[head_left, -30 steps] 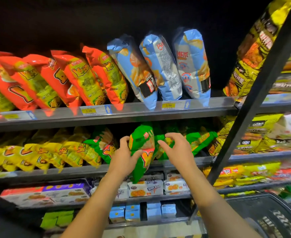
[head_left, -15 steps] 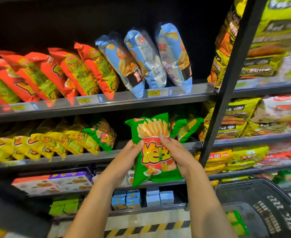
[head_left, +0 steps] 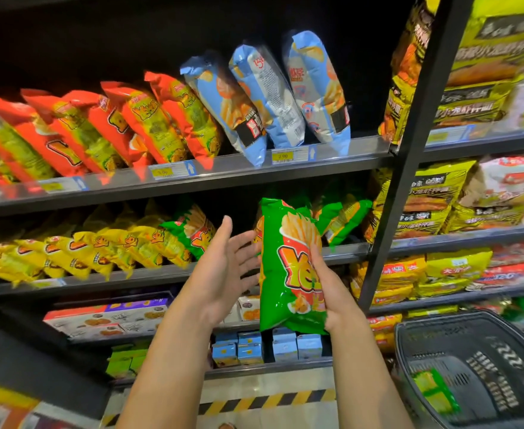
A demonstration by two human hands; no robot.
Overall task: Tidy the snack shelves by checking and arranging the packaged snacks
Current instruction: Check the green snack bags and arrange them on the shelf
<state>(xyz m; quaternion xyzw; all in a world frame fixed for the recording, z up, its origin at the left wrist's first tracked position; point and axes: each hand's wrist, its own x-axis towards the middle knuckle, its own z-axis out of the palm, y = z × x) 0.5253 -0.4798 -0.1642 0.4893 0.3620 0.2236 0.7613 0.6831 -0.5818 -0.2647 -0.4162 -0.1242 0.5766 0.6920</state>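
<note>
at nine o'clock, orange snack bags (head_left: 106, 131) lean in a row on the upper shelf (head_left: 192, 178), with yellow snack bags (head_left: 93, 249) on the shelf below them. toward twelve o'clock stand three blue snack bags (head_left: 267, 97), tilted left above a yellow price tag (head_left: 283, 156). at centre the left hand (head_left: 223, 267) is spread flat, palm facing right, fingers just beside or brushing the left edge of the green snack bag (head_left: 288, 267); it grips nothing. the bag is upright in front of the middle shelf, off the shelf, with more green bags (head_left: 344, 218) behind it at one o'clock. the right hand (head_left: 332, 289) is closed around the bag's right side and lower corner. at five o'clock sits a dark basket (head_left: 477, 366) holding a blurred green packet (head_left: 434, 391).
</note>
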